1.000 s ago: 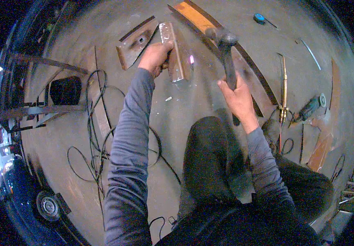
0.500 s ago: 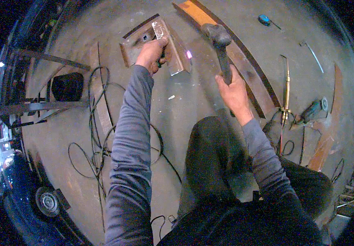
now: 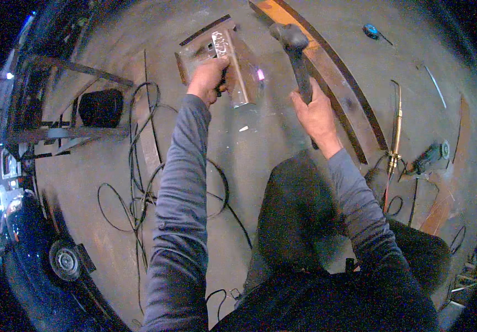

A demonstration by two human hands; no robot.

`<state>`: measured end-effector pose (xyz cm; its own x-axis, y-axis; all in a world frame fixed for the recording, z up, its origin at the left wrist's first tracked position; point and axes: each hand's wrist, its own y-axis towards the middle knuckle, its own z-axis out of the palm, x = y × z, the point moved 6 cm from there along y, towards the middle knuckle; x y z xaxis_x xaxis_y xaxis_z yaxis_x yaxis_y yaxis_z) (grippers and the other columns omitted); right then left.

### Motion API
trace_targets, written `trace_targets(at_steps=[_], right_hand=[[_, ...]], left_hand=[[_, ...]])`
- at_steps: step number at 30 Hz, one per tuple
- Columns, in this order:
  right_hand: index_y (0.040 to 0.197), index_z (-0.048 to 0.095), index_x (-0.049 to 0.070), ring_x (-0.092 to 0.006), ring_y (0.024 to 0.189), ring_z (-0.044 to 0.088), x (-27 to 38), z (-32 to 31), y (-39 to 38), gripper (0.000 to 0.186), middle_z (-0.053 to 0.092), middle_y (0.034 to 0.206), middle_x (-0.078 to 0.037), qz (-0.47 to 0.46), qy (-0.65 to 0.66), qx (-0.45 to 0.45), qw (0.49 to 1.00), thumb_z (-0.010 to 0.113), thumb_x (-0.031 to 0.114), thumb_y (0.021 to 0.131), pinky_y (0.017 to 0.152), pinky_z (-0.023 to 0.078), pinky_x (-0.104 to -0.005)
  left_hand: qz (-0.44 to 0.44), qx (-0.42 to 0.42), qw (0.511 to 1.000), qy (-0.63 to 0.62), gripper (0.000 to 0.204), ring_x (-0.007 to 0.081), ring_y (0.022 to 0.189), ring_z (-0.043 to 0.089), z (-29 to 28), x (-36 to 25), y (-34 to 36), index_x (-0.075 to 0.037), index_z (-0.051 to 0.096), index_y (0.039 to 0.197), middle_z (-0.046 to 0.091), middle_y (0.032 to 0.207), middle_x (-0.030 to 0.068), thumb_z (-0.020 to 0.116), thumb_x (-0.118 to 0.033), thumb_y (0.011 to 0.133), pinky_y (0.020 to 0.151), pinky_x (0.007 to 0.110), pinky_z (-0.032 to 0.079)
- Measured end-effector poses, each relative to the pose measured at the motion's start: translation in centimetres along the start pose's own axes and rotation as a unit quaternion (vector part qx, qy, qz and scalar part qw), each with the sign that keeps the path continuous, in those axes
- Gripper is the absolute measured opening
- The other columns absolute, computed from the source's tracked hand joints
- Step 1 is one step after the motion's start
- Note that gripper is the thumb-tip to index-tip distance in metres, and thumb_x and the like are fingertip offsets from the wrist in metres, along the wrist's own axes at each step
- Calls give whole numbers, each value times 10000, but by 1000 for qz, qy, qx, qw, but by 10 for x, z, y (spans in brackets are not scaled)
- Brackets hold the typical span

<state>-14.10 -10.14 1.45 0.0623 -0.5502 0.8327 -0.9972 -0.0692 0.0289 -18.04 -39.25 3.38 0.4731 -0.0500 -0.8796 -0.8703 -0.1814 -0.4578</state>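
My left hand [image 3: 209, 77] is closed in a fist at a rust-brown steel channel piece [image 3: 243, 83] on the floor. Something dark shows below its fingers, but what it grips is mostly hidden. Whitish marks cover part of the steel near the knuckles, and a square hole shows in the plate behind. In my right hand [image 3: 317, 115] is a hammer [image 3: 299, 61], gripped by its dark handle, its heavy head up and away from the steel. A small pink-white glow [image 3: 260, 74] shows at the piece's right edge.
A long curved steel channel [image 3: 338, 83], partly orange, lies beyond my right hand. To the right are a brass torch [image 3: 396, 133], an angle grinder [image 3: 429, 159] and a blue tape measure [image 3: 370, 31]. Black cables [image 3: 133, 149] and a metal frame [image 3: 78, 133] are at left.
The view has shifted, so the floor and the things on it appear farther right and lower. The hammer head has moved up and left relative to the steel. My left hand stays at the piece.
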Motion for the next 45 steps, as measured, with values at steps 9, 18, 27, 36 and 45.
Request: trace_targets(at_steps=[9,18,27,36,45], right_hand=[[1249,611,17,-406,1065,671,-88,28,-9,451,689,1105,-266,96,-134,119,979,691,228,858,915,516,-471],[1278,588,5,-462,1025,662,-44,46,22,508,698,1087,-268,-24,-127,90,988,675,303,876,919,534,-524],[1122,627,33,-387,906,684,-99,14,-30,354,703,978,-204,85,-178,165,966,667,209,817,776,534,-480],[1002,597,62,-167,514,557,-209,-70,-69,234,584,680,-59,262,-123,260,921,710,170,828,445,447,-370],[1024,485,104,-143,466,508,-214,-74,-79,279,523,645,-7,391,57,289,872,709,184,878,391,447,-330]], left_hand=[[55,-12,998,4,237,112,604,490,31,17,-13,-92,611,998,572,782,-2,553,-320,1026,484,272,398],[47,-18,992,-115,223,113,574,492,24,29,-19,-89,587,963,559,757,9,507,-281,1044,427,260,359],[4,-63,984,-167,247,118,618,514,-10,117,-53,-105,578,1024,565,813,3,484,-331,1060,452,262,390],[-89,-74,927,-356,183,111,635,477,48,231,-84,-178,537,1069,482,777,-23,487,-354,1064,461,247,349],[-94,22,848,-521,334,109,658,473,87,286,-90,-146,580,1023,525,794,-35,465,-457,1066,408,224,282]])
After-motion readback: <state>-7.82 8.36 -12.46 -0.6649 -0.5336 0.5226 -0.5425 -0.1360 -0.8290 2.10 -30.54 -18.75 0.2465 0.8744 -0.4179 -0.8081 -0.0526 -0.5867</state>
